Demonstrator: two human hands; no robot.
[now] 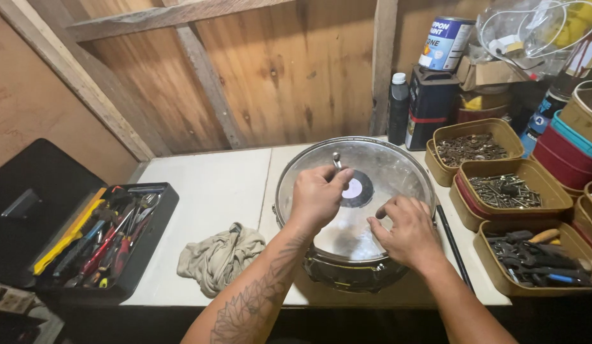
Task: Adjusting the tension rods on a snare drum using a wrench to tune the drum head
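A snare drum with a clear head and a metal rim lies flat on the white bench. A round dark patch with a pale centre sits in the middle of the head. My left hand is closed around a small metal drum key that stands upright over the head. My right hand rests on the head near the front right rim, fingers curled and pressing down, with nothing in it.
An open black toolbox full of hand tools sits at the left. A crumpled grey rag lies beside the drum. Tan trays of screws and tools line the right side. Cans and a bottle stand against the wooden wall.
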